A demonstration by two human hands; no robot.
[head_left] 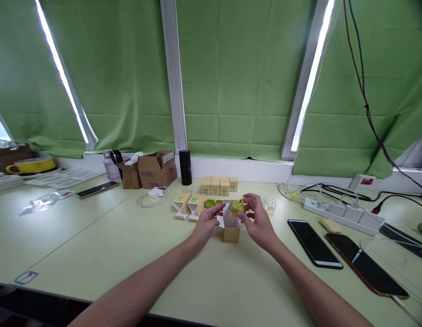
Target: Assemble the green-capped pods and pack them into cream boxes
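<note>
My right hand (pixel 255 220) pinches a small green case with a ring on top (pixel 237 206), just above an opened cardboard box (pixel 231 235). The white inner flaps of that box stand up and outward. My left hand (pixel 207 223) is at the left side of the box, its fingers at a raised flap. Behind my left hand lie green pieces (pixel 211 203), partly covered. Two opened cardboard boxes (pixel 196 206) rest to the left of them. Several closed small boxes (pixel 215 185) stand in a row farther back.
Clear plastic pieces (pixel 268 205) lie right of my right hand. Two phones (pixel 315 243) and a power strip (pixel 343 214) with cables are at the right. A white charger with cable (pixel 155 192), a larger carton (pixel 157 170) and a black cylinder (pixel 185 168) stand back left.
</note>
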